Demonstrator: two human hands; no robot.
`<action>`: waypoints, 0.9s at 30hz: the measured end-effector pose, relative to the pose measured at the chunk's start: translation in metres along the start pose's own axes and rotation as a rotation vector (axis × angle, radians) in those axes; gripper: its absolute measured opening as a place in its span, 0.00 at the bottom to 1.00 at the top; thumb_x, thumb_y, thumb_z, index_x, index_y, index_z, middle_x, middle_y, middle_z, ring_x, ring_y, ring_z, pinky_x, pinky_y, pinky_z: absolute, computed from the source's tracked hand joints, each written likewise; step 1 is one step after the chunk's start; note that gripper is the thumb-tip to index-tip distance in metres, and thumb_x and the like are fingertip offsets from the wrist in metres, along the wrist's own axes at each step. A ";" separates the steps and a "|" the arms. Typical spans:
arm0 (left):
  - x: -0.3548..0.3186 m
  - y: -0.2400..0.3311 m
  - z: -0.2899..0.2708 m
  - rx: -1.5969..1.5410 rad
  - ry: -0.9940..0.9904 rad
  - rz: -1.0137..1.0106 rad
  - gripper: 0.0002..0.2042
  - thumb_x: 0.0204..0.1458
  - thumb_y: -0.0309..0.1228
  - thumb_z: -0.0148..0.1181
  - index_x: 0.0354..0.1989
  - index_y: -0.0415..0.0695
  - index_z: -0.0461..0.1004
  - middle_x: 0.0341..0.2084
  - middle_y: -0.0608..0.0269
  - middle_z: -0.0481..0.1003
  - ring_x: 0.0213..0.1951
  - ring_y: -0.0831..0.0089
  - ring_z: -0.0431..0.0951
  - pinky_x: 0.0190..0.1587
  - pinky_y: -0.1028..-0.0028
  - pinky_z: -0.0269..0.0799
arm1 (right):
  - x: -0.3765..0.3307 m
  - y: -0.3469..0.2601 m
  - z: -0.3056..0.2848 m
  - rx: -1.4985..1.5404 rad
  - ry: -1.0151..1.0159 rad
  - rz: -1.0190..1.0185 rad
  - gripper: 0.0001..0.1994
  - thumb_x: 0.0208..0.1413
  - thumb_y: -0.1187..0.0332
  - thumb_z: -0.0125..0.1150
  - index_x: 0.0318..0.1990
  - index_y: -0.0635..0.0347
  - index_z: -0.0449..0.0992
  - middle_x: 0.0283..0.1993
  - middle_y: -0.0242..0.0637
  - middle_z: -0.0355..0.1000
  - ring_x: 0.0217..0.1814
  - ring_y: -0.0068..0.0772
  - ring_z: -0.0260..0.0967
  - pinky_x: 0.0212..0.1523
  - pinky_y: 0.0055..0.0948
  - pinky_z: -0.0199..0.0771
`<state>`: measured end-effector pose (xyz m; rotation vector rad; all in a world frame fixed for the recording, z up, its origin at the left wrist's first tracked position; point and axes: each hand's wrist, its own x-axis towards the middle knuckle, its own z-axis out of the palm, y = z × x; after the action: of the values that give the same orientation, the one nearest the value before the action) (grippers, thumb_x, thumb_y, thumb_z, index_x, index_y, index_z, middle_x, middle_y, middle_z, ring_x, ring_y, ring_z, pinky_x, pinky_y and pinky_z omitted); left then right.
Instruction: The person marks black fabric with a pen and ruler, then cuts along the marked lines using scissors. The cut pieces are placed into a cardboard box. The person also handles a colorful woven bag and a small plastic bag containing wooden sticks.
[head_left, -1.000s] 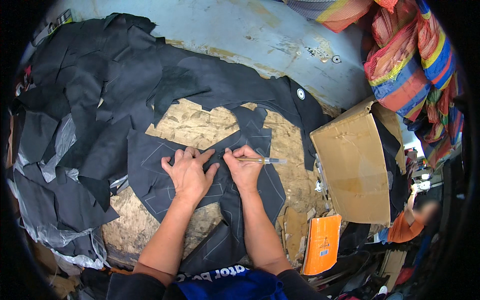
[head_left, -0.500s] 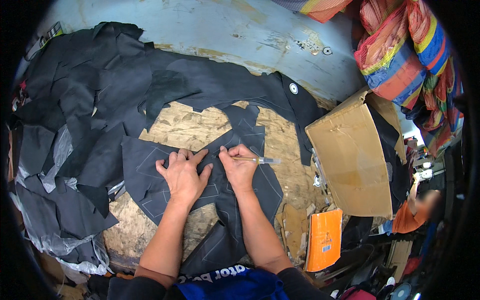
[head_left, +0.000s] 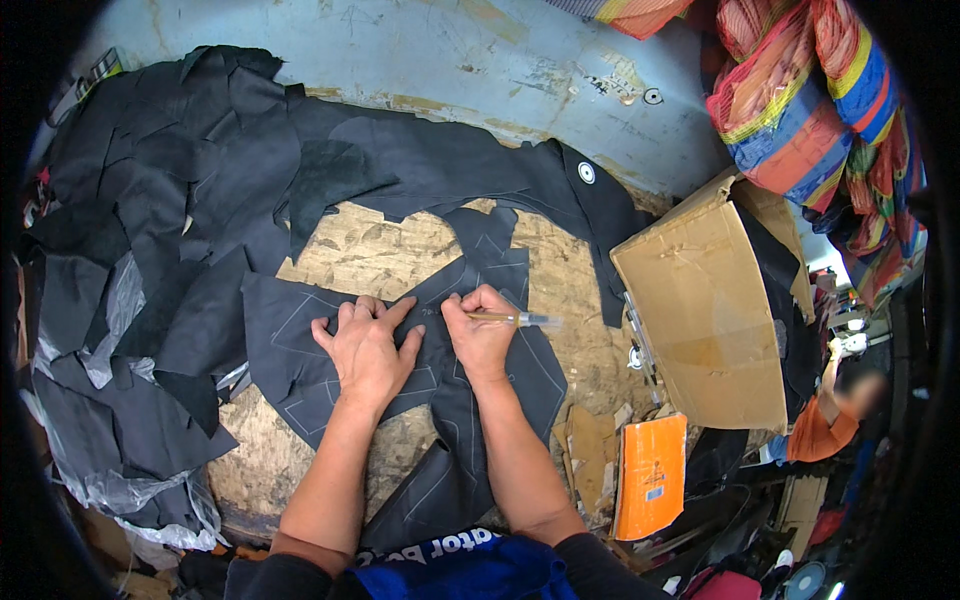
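A black leather-like piece [head_left: 275, 325] marked with pale outlines lies across the wooden table [head_left: 380, 250]. My left hand [head_left: 368, 350] rests on it with fingers spread, pressing it down. Just to the right, my right hand [head_left: 480, 345] grips a slim marking pen [head_left: 495, 317], gold-brown with a clear end pointing right. Its writing tip is hidden by my fingers. Small pale marks [head_left: 430, 311] show on the black material between my two hands. A folded part of the material [head_left: 425, 495] with drawn lines hangs toward my body.
Overlapping black sheets [head_left: 190, 180] and clear plastic [head_left: 130, 500] cover the left side. On the right stand a cardboard box [head_left: 700, 310] and an orange pad [head_left: 650, 480]. Striped bags [head_left: 790, 120] hang at upper right; beyond is another person [head_left: 825, 430].
My right hand has shifted very slightly right with the pen, and more of the small pale marks show beside it. My left hand stays in place.
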<state>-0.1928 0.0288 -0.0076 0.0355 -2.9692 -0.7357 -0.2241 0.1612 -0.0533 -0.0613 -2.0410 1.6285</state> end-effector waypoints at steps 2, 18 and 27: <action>0.000 0.000 -0.001 0.004 -0.007 0.006 0.19 0.42 0.45 0.65 0.45 0.59 0.78 0.35 0.67 0.70 0.45 0.68 0.67 0.55 0.44 0.48 | 0.001 -0.004 -0.004 0.055 -0.020 0.081 0.15 0.46 0.80 0.62 0.16 0.59 0.62 0.17 0.28 0.63 0.17 0.12 0.57 0.20 0.17 0.57; 0.003 0.003 -0.007 -0.020 -0.080 0.005 0.22 0.38 0.45 0.69 0.45 0.58 0.77 0.36 0.67 0.70 0.47 0.68 0.67 0.56 0.45 0.47 | -0.017 -0.007 -0.037 0.598 0.013 0.395 0.08 0.48 0.87 0.58 0.35 0.67 0.71 0.35 0.38 0.71 0.35 0.32 0.75 0.35 0.27 0.78; 0.011 -0.008 -0.008 -0.126 -0.071 0.013 0.15 0.38 0.38 0.69 0.38 0.55 0.80 0.31 0.68 0.74 0.42 0.69 0.70 0.51 0.57 0.51 | -0.024 -0.018 -0.026 0.015 -0.129 0.084 0.06 0.41 0.81 0.65 0.29 0.67 0.76 0.29 0.33 0.74 0.26 0.16 0.68 0.27 0.16 0.68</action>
<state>-0.2032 0.0180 -0.0035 -0.0182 -2.9789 -0.9403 -0.1873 0.1714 -0.0423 -0.0386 -2.1484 1.7397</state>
